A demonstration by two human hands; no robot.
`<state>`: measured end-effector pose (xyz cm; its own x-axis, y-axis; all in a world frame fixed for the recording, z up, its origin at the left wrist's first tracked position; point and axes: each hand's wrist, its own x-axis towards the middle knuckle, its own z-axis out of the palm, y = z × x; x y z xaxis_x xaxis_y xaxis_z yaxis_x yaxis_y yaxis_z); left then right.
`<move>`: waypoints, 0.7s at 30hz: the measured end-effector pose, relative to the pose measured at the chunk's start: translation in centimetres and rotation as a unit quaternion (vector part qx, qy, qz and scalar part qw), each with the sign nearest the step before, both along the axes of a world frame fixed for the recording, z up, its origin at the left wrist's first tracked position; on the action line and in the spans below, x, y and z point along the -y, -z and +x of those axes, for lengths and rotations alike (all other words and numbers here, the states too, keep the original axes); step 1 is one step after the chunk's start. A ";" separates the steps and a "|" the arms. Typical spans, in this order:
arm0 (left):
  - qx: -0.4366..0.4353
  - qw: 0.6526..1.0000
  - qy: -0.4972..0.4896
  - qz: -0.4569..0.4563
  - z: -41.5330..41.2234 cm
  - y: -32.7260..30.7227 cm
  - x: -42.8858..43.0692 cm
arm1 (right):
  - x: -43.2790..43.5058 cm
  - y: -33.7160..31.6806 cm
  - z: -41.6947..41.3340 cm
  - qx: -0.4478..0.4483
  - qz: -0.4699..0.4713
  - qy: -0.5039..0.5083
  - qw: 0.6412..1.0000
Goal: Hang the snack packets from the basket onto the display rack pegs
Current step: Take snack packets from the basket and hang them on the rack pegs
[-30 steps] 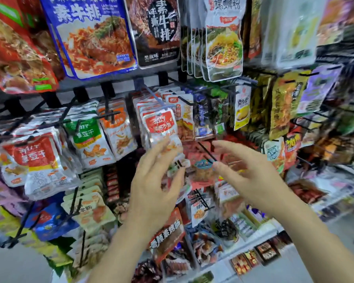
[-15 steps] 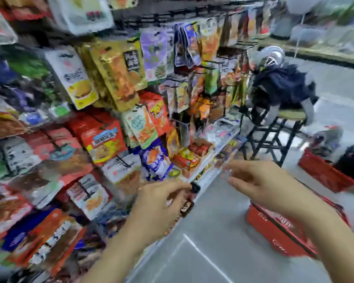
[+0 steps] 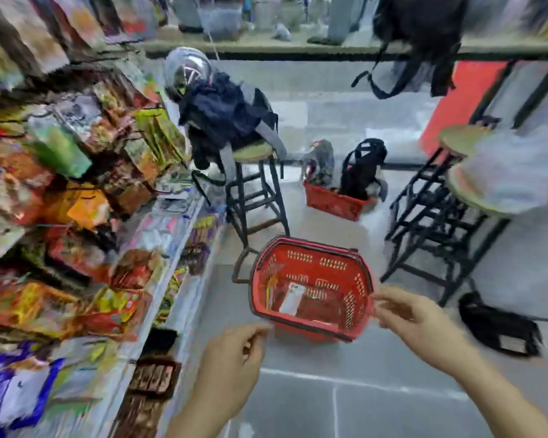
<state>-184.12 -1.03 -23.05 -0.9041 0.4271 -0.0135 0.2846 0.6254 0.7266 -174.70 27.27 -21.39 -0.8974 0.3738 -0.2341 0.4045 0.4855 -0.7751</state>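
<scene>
Head view, setting: I looked down a shop aisle. The display rack filled the left side and grey floor lay ahead. The picture was heavily blurred.
Basket: A red basket sat on the floor just beyond both hands, beside the rack's foot.
Snack packets: A few lay flat in the basket's bottom. The clearest was a pale packet near the left wall, and I could not count the rest.
Left hand: It was held low over the floor, just short of the basket's near rim. The fingers were loosely curled and gripped nothing.
Right hand: Its fingers were relaxed and spread, reaching toward the basket's right rim. Blur hid whether the fingertips touched it.
Rack: It was crowded with hanging packets. I could not pick out a free peg.
Background: A stool carried dark clothing and a helmet. A second red basket sat further off.
Step in hand: I judged this to be the reach for the next packet.
Doing it well: I would dip one hand straight in and pinch a single packet by its top edge, where the hang hole should be. That way it comes up already oriented for a peg. I would keep the other hand free to steady the rack's packets.
</scene>
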 end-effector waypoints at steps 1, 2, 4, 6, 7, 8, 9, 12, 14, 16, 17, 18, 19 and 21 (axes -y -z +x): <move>0.013 1.000 0.008 -0.010 -1.4 1.0 -1.3 | -1.1 1.3 -0.5 0.003 -0.025 0.028 0.999; 0.030 0.999 0.019 -0.014 -2.9 2.0 -2.5 | -1.9 2.6 -1.3 0.007 -0.046 0.053 0.997; 0.060 0.997 0.036 -0.023 -6.2 4.4 -4.8 | -3.2 5.5 -3.3 0.020 -0.083 0.099 0.991; 0.071 0.995 0.041 -0.053 -10.2 7.9 -7.1 | -4.0 8.8 -6.0 0.030 -0.107 0.119 0.987; 0.076 0.994 0.041 -0.072 -12.2 10.1 -8.2 | -4.2 10.6 -7.6 0.039 -0.118 0.124 0.984; 0.078 0.992 0.045 -0.091 -14.3 12.6 -9.3 | -4.6 12.4 -9.3 0.044 -0.126 0.131 0.982; 0.080 0.989 0.055 -0.114 -16.4 15.3 -10.6 | -5.1 14.4 -11.1 0.043 -0.133 0.131 0.981; 0.071 0.976 0.091 -0.184 -21.9 23.8 -14.4 | -6.7 22.2 -16.8 0.046 -0.147 0.105 0.982; 0.050 0.964 0.114 -0.235 -25.3 30.0 -16.8 | -7.8 28.7 -20.3 0.057 -0.137 0.069 0.986; -0.001 0.941 0.146 -0.305 -28.5 36.6 -19.1 | -8.8 36.1 -23.6 0.060 -0.162 0.036 0.984; -0.038 0.922 0.167 -0.348 -30.2 40.1 -20.2 | -9.1 39.9 -25.2 0.061 -0.179 0.018 0.982; -0.073 0.899 0.188 -0.389 -31.6 43.6 -21.3 | -9.4 43.8 -26.6 0.068 -0.186 -0.002 0.980; -0.104 0.872 0.208 -0.430 -33.0 46.7 -22.4 | -9.6 47.4 -27.9 0.077 -0.186 -0.020 0.979; -0.138 0.823 0.222 -0.504 -35.4 52.1 -23.9 | -9.9 53.8 -30.0 0.097 -0.180 -0.065 0.977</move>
<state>-219.53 22.91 -75.16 -0.6903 0.6136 -0.3833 0.7146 0.6612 -0.2285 -204.69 37.17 -75.16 -0.8578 0.1224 -0.4993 0.5134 0.2529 -0.8200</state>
